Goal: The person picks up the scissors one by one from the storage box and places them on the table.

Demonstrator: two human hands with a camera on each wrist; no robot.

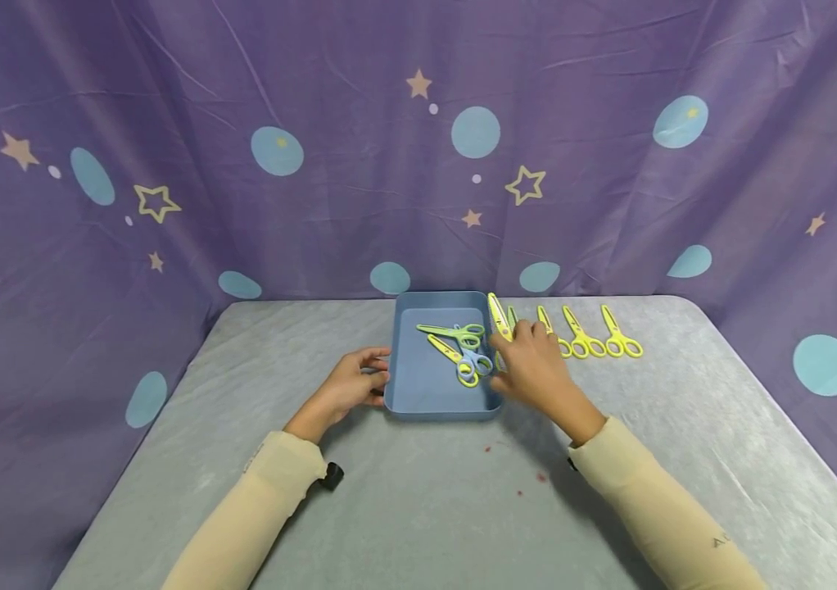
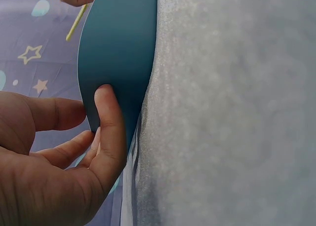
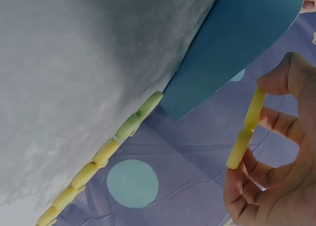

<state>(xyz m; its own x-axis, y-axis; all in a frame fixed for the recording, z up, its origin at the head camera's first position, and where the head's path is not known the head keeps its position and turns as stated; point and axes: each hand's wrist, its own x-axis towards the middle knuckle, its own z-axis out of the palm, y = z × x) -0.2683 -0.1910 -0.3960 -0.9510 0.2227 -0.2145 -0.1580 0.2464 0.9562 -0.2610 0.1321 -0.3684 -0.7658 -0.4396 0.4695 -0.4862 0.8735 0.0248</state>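
Note:
In the head view a blue-grey tray [image 1: 418, 395] lies on the table with green scissors [image 1: 468, 334], blue scissors [image 1: 467, 369] and yellow scissors [image 1: 442, 347] heaped in its right half. At its left side is my left hand [image 1: 348, 383], fingertips touching the outer wall and rim. My right hand [image 1: 532, 365] pinches another yellow pair of scissors [image 1: 499, 317] by the handle loops, raised beside the tray's right edge with the tip pointing away. The right wrist view shows those loops [image 3: 240, 148] edge-on between thumb and fingers.
Right of the tray runs a row of scissors, with yellow ones [image 1: 617, 334] at its far end and a green pair [image 3: 133, 122] nearest the tray, partly behind my right hand. A purple patterned curtain [image 1: 359, 229] hangs behind the grey table [image 1: 418, 508].

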